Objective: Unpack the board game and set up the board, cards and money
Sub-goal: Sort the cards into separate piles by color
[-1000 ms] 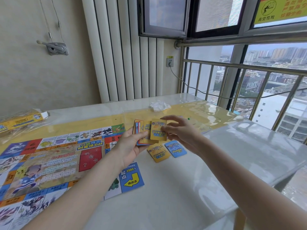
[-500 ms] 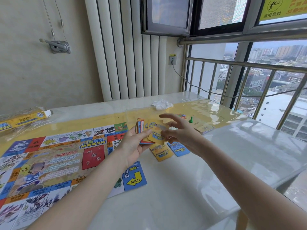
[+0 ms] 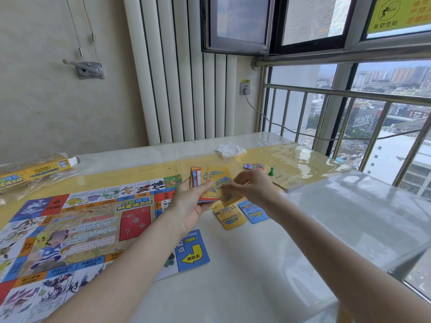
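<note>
We're in the card-sorting step. The board [image 3: 77, 229] is already unfolded flat along the left side of the worktop [image 3: 256, 287], its blue arrow corner pointing toward the near edge. The left hand [image 3: 189, 206] grips a fanned batch of cards [image 3: 203, 180] just past the board's right edge, fingers curled under them, thumb on top. The right hand [image 3: 251, 190] pinches one yellow card [image 3: 225, 186] at the front of that fan, tilted, so it looks halfway out of the batch.

Below the hands, two cards lie face up on the worktop, side by side: a yellow one [image 3: 229, 216] and a blue one [image 3: 253, 212]. By the look of it, these are the starts of two piles sorted by colour.

Toward the far right corner sit a green pawn [image 3: 271, 171], some small coloured pieces [image 3: 253, 166], a pale stack of paper slips [image 3: 289, 184], possibly the money, and crumpled white wrapping [image 3: 229, 149]. The game box [image 3: 32, 170] rests at the far left edge.

Next move, I'd judge: free the pinched card without dragging its neighbours and lay it squarely on the yellow one. A loose left grip could spill the fan.
</note>
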Demonstrator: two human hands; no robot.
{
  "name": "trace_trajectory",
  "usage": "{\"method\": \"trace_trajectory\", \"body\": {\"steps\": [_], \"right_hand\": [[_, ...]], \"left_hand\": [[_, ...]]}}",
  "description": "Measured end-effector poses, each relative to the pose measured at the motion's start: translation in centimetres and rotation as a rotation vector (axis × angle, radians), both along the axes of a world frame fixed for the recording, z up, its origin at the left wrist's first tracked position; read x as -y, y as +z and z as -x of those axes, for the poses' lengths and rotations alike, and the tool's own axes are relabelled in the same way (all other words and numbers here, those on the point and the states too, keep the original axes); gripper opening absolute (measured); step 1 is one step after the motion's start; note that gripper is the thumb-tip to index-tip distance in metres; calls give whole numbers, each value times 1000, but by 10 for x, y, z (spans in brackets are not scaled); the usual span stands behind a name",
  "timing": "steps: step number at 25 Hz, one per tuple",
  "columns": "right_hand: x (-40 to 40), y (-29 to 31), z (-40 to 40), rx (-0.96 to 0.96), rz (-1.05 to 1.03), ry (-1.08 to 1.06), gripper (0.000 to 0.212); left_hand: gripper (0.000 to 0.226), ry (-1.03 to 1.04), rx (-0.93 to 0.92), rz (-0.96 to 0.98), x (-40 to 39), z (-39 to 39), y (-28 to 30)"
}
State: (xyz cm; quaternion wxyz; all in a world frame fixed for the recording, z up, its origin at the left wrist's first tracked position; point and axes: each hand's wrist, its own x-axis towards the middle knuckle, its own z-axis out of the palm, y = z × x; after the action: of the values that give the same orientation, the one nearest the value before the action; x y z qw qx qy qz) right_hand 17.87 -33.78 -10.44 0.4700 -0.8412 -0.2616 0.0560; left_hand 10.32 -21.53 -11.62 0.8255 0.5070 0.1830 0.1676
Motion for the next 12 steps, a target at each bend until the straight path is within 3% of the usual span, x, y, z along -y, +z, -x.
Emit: {"method": "trace_trajectory", "body": {"steps": [6, 12], "right_hand": [[-2, 1, 2, -347, -282, 20, 20], [7, 9, -6, -351, -410, -78, 20]], "left_hand": [[15, -96, 59, 29, 1, 5, 4], [15, 6, 54, 26, -3, 5, 6]]}}
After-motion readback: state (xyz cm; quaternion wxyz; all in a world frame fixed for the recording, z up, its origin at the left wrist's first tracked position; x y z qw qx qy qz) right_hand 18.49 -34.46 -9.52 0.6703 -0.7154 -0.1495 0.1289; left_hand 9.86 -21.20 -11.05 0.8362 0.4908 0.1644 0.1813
